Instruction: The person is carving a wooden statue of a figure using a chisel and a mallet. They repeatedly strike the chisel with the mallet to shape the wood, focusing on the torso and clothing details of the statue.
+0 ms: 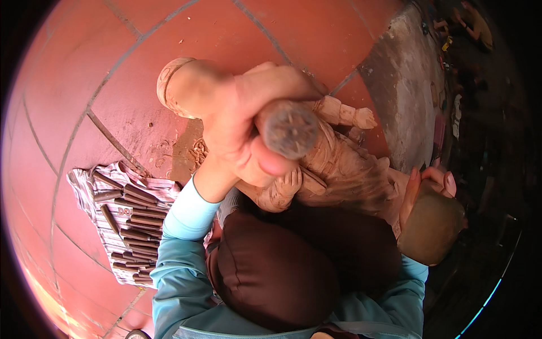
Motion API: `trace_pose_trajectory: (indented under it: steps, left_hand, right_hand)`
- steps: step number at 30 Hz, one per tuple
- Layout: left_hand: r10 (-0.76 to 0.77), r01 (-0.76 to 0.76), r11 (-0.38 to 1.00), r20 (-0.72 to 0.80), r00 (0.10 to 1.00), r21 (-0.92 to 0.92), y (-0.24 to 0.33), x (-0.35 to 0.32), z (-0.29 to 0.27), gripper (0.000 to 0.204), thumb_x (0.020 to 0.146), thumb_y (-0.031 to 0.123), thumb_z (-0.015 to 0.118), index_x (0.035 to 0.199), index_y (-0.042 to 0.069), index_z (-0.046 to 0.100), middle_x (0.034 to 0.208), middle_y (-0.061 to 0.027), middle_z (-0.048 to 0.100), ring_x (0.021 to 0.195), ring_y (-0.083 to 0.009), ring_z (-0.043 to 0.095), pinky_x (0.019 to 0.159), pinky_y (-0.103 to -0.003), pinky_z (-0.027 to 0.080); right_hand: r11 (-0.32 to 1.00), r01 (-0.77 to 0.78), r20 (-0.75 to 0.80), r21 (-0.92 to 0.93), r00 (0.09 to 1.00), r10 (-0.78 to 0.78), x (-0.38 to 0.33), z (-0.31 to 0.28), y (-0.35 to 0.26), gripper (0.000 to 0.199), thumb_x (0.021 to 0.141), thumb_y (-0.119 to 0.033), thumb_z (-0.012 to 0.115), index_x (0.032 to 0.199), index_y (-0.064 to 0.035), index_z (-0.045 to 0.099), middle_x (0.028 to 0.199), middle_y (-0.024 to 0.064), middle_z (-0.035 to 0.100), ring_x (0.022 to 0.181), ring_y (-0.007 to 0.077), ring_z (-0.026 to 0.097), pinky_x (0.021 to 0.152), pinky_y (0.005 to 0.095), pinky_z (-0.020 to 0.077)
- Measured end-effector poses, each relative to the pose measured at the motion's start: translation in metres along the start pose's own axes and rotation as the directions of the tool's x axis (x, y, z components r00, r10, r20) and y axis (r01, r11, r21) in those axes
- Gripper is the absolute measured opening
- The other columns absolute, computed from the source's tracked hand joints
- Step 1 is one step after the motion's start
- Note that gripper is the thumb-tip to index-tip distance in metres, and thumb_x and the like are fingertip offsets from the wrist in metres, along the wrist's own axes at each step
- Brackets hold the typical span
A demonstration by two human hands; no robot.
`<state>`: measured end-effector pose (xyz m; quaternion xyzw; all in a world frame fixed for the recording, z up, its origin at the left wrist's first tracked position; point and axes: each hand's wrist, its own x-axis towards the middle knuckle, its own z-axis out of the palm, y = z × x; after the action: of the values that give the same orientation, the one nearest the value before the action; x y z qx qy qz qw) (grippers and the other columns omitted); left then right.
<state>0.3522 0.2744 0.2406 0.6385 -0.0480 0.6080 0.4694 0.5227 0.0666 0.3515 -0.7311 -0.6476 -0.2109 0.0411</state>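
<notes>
Wooden carved figure (339, 164), pale brown, lying across the person's lap over a dark brown cushion (271, 271); long axis runs from the flared base (175, 85) at upper left of the figure down to its rounded head end (432, 226) at lower right. Left hand (237, 124) sits above the figure's middle, fingers wrapped tight round a round-ended tool handle (289, 129) whose butt points up at the camera, shaft hidden behind it. Right hand (429, 186) cups the head end, fingers curled over its top. Left of the figure, a striped cloth (113, 220) on the red tile floor (73, 85) carries a row of chisels (132, 226).
</notes>
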Motion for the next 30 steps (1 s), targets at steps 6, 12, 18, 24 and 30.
trace_pose_trajectory:
  steps: [6,12,18,24,30]
  left_hand:
    - [0.104,-0.115,0.988,0.108,0.989,0.099,0.018,-0.018,0.062,0.038,0.075,0.045,0.068,0.091,0.011,0.064,0.069,0.0014,0.047,0.056,-0.0134,0.051,0.043,-0.026,0.04]
    - [-0.008,-0.01,0.996,0.197,0.98,0.087,0.016,-0.022,0.074,0.036,0.076,0.044,0.067,0.09,0.011,0.062,0.071,0.0004,0.049,0.058,-0.015,0.053,0.044,-0.026,0.042]
    - [-0.012,0.001,0.998,0.171,0.985,0.06,0.012,-0.021,0.07,0.043,0.077,0.046,0.067,0.096,0.008,0.066,0.064,0.0027,0.043,0.049,-0.0115,0.047,0.04,-0.025,0.036]
    - [0.013,-0.013,1.0,0.065,0.998,0.0,0.005,-0.017,0.064,0.048,0.078,0.049,0.065,0.094,0.004,0.067,0.06,0.0013,0.041,0.046,-0.0116,0.046,0.037,-0.026,0.033]
    - [0.079,-0.068,0.989,0.084,0.993,-0.133,-0.001,-0.019,0.049,0.051,0.082,0.053,0.062,0.091,0.003,0.068,0.059,0.001,0.041,0.043,-0.0125,0.044,0.037,-0.027,0.032]
  right_hand:
    - [0.962,-0.27,0.13,0.044,0.956,0.262,-0.007,-0.001,-0.007,0.054,0.082,0.007,0.063,0.125,0.0038,0.03,0.08,0.005,0.056,0.079,0.0147,0.056,0.098,0.0356,0.0395]
    - [0.957,-0.247,0.151,0.152,0.963,0.225,-0.015,-0.006,-0.006,0.064,0.083,0.008,0.06,0.134,0.0023,0.021,0.091,0.0097,0.056,0.092,0.0207,0.057,0.1,0.0442,0.0387]
    - [0.967,-0.189,0.173,0.173,0.972,0.159,-0.009,-0.012,-0.004,0.075,0.084,0.009,0.058,0.141,-0.0023,0.01,0.093,0.0117,0.056,0.095,0.0225,0.057,0.101,0.048,0.0387]
    - [0.846,-0.217,-0.133,0.487,0.939,0.318,-0.012,0.006,-0.004,0.057,0.086,0.008,0.055,0.134,-0.002,0.026,0.089,0.0119,0.056,0.083,0.0202,0.055,0.093,0.0435,0.0446]
    - [0.976,-0.019,-0.046,0.216,0.998,0.03,-0.002,0.004,0.004,0.057,0.08,0.012,0.062,0.124,-0.0132,0.035,0.084,0.0091,0.055,0.071,0.0201,0.053,0.071,0.0332,0.0449]
